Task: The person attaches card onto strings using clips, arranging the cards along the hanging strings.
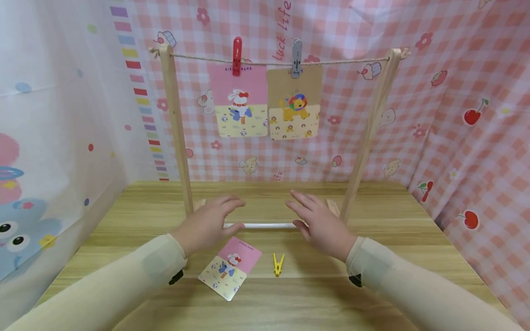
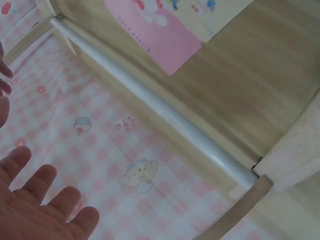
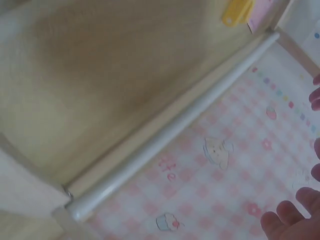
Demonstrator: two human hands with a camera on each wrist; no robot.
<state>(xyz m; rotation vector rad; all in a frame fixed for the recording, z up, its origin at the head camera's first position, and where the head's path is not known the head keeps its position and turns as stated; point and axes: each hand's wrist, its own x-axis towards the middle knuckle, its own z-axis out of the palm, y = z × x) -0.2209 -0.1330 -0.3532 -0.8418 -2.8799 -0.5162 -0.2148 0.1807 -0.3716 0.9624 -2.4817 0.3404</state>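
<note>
My left hand [image 1: 211, 223] and right hand [image 1: 320, 225] face each other over the table, fingers extended and nothing between them. Both overlap the ends of a white rod [image 1: 269, 225] low on a wooden frame. Below the left hand lies a pink and cream card [image 1: 230, 271] with a cartoon dog. A yellow clothespin [image 1: 278, 265] rests to the card's right. On the twine [image 1: 352, 60] above, a red clothespin [image 1: 237, 55] holds a matching dog card [image 1: 241, 99], and a grey clothespin [image 1: 296, 57] holds a brown lion card [image 1: 295, 99].
Two wooden posts, left [image 1: 178, 128] and right [image 1: 368, 133], stand upright with the twine tied between their tops. The wood-grain table [image 1: 269, 308] meets a pink checked cloth [image 1: 343, 27] behind. A white patterned cloth [image 1: 54, 69] hangs on the left.
</note>
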